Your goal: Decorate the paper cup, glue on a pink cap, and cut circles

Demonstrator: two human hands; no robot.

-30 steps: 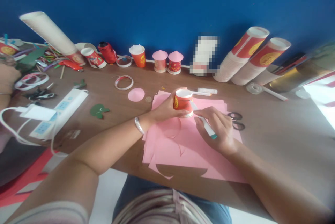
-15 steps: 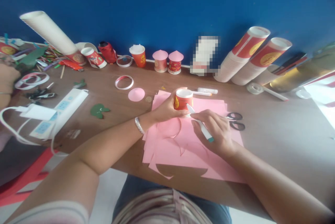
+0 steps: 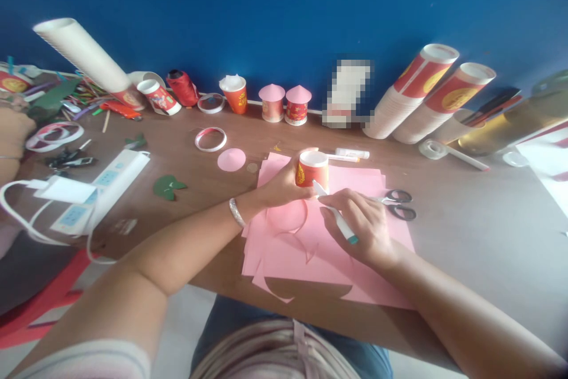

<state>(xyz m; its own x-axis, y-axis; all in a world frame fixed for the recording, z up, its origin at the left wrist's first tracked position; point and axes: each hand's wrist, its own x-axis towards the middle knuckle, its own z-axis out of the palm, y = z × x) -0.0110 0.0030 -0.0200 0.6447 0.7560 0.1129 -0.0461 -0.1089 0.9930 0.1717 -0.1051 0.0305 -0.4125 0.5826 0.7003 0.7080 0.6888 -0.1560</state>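
My left hand (image 3: 286, 185) is wrapped round a red paper cup (image 3: 314, 170) with a white top and gold print, held over the pink paper. In my right hand (image 3: 361, 219) is a white marker (image 3: 341, 222) with a green end. Its white tip end meets or nearly meets the lower front of the cup; contact cannot be made out. Beneath both hands lie several pink paper sheets (image 3: 306, 258) with cut-out pieces. Black-handled scissors (image 3: 400, 204) rest on the sheets' right edge, their blades partly behind my right hand.
Two markers (image 3: 351, 154) lie behind the cup. A pink paper cone (image 3: 231, 159), tape rolls (image 3: 210, 139) and a green cut-out (image 3: 168, 187) lie left. Two pink-roofed cups (image 3: 297, 112) stand by the wall, stacked cups (image 3: 415, 92) right. A power strip (image 3: 104, 190) and another person's arm (image 3: 15, 133) are far left.
The marker's tip has shifted slightly left and down along the cup, my right hand moving with it. The cup has moved very slightly right in my left hand.
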